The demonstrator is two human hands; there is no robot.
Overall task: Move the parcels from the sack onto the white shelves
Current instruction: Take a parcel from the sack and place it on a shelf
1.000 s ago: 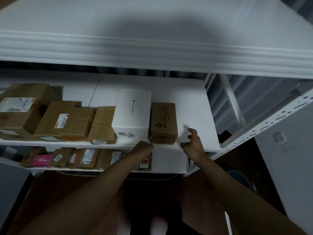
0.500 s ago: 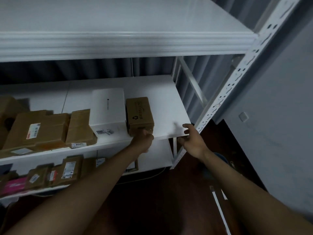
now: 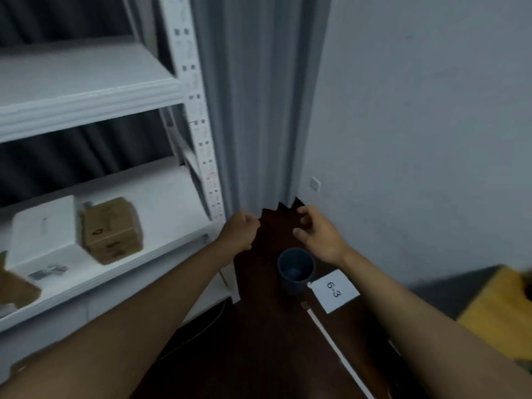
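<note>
Right now your two hands are out in front of you, and both hold nothing. Your left hand (image 3: pixel 240 233) is curled up into a loose fist, just past the right end of the white shelves (image 3: pixel 161 243). It touches nothing. Your right hand (image 3: pixel 318 236) is a little to the right of it, with the fingers bent and spread a bit, like a soft claw. It is in the air too, above the dark floor (image 3: pixel 273 341).

Two parcels sit on the middle shelf to your left. One is a brown box (image 3: pixel 110 230), a bit tilted, and it sits just beside a white box (image 3: pixel 43 231). The corner of another brown parcel (image 3: pixel 15 286) shows at the left edge. The sack is not in the picture.

Above them is a higher shelf board (image 3: pixel 83 82). A white post with holes (image 3: pixel 198 125) holds the shelves up at the right end. Behind it hangs a grey curtain (image 3: pixel 256 110), and next to that is a pale wall (image 3: pixel 417 125).

Down on the floor, below your right hand, stands a small blue bin (image 3: pixel 295 270). Just beside it lies a white card (image 3: pixel 335 290) that says "6-3". A thin white line (image 3: pixel 334 341) runs along the floor near the card. Something yellow (image 3: pixel 501 312) shows at the far right, but it is too blurry to tell what it is.
</note>
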